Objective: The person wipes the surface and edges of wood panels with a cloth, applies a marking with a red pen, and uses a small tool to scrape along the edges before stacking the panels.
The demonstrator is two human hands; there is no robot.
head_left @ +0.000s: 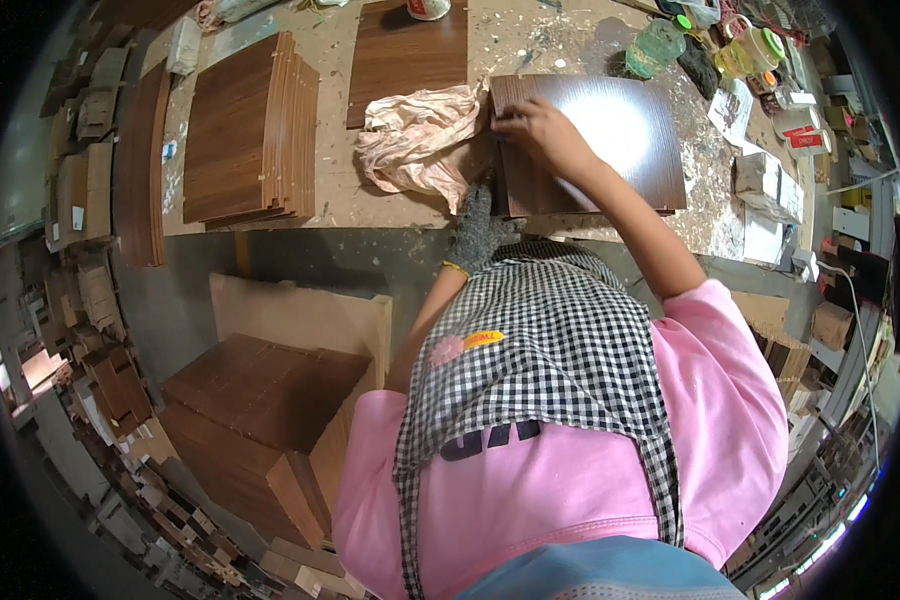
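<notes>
From where I stood, the nearest to me was a person in a pink shirt [560, 490] and a black-and-white checked apron [540, 340], bent toward the worktop [335, 200]. At the left of this person, below the worktop, there was a pile of brown boards [270, 385] against a paler board [300, 315].

The left hand [477, 232], in a grey knitted glove with a yellow cuff, was at the front left corner of a glossy dark brown wood-grain panel [610, 120]; I could not tell if it gripped the edge. This panel lay flat at the front of the worktop. The bare right hand [542, 135] was over the panel's left edge, its fingers bent and a little blurred, so whether they held something I could not tell.

Just beside the panel, on the left, lay a crumpled pale pink cloth [420, 135], and farther left was a stack of brown panels [232, 135]. Behind the cloth lay another brown panel [405, 55], with a white container [429, 9] on it. Toward the far right corner I saw a greenish plastic bottle [654, 52] with a green cap.
</notes>
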